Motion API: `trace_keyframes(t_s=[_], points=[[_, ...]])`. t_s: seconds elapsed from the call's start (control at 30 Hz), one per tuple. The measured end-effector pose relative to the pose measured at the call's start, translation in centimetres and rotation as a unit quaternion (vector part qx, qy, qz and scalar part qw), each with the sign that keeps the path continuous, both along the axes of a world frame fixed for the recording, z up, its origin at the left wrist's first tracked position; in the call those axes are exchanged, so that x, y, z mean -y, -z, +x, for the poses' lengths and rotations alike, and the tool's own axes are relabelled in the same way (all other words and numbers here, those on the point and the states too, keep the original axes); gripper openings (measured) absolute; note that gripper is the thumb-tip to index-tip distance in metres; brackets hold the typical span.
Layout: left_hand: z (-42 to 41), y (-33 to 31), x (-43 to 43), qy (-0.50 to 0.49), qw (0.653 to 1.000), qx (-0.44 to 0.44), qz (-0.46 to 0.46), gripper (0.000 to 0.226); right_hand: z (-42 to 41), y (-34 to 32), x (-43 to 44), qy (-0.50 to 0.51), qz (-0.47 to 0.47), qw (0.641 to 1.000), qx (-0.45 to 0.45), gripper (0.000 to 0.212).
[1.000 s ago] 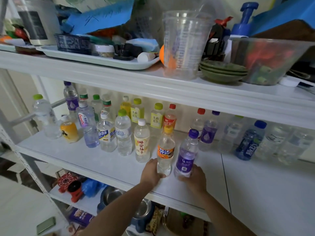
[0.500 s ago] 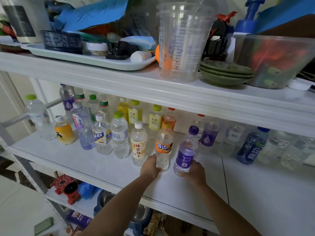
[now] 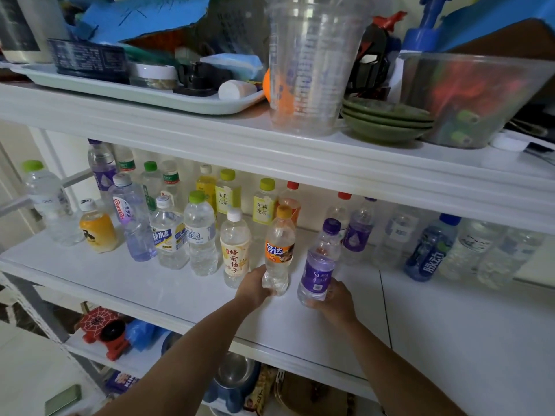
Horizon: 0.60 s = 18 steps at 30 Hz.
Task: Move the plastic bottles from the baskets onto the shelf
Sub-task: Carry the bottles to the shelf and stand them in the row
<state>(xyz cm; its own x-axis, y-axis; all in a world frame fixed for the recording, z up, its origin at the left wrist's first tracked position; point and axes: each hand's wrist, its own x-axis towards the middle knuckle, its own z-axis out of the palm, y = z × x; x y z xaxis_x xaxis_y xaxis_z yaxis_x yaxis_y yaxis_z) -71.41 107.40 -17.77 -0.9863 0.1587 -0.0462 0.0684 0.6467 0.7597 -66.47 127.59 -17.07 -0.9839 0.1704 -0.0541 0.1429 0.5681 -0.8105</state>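
Note:
My left hand (image 3: 253,288) grips the base of a clear bottle with an orange cap and orange label (image 3: 278,250), upright on the white middle shelf (image 3: 150,291). My right hand (image 3: 332,298) grips the bottom of a purple-capped, purple-labelled bottle (image 3: 319,264), upright just right of the orange one. Several other plastic bottles stand in rows behind and to the left, among them a white-capped yuzu bottle (image 3: 235,249) beside my left hand. No basket is in view.
A blue sports bottle (image 3: 429,253) and several clear bottles stand at the back right. The upper shelf carries a big clear cup (image 3: 312,64), green plates (image 3: 384,120), a tray (image 3: 135,93) and a clear bowl (image 3: 471,100). A red toy (image 3: 103,330) sits on the lower shelf.
Both hands have pushed their bottles a little deeper onto the shelf, toward the row of bottles. The grips stay the same.

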Motion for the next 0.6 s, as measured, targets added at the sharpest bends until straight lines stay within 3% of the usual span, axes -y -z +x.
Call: trace_keyframes(t_s=[0.27, 0.43, 0.5, 0.6], points=[[0.7, 0.2, 0.0, -0.007, 1.000, 0.014, 0.001, 0.056, 0.4, -0.4, 0.9, 0.030, -0.020, 0.999, 0.012, 0.047], [1.9, 0.5, 0.0, -0.028, 0.998, 0.011, -0.062, 0.077, 1.3, -0.6, 1.5, -0.005, -0.017, 1.000, 0.003, 0.048], [3.1, 1.1, 0.0, -0.032, 0.995, 0.005, -0.099, 0.082, 2.3, 0.1, 1.3, -0.026, -0.017, 0.999, -0.004, 0.064], [5.2, 1.8, 0.5, -0.009, 0.984, -0.018, -0.179, 0.084, 3.6, 0.7, 1.2, -0.043, 0.060, 0.997, -0.031, 0.081]])
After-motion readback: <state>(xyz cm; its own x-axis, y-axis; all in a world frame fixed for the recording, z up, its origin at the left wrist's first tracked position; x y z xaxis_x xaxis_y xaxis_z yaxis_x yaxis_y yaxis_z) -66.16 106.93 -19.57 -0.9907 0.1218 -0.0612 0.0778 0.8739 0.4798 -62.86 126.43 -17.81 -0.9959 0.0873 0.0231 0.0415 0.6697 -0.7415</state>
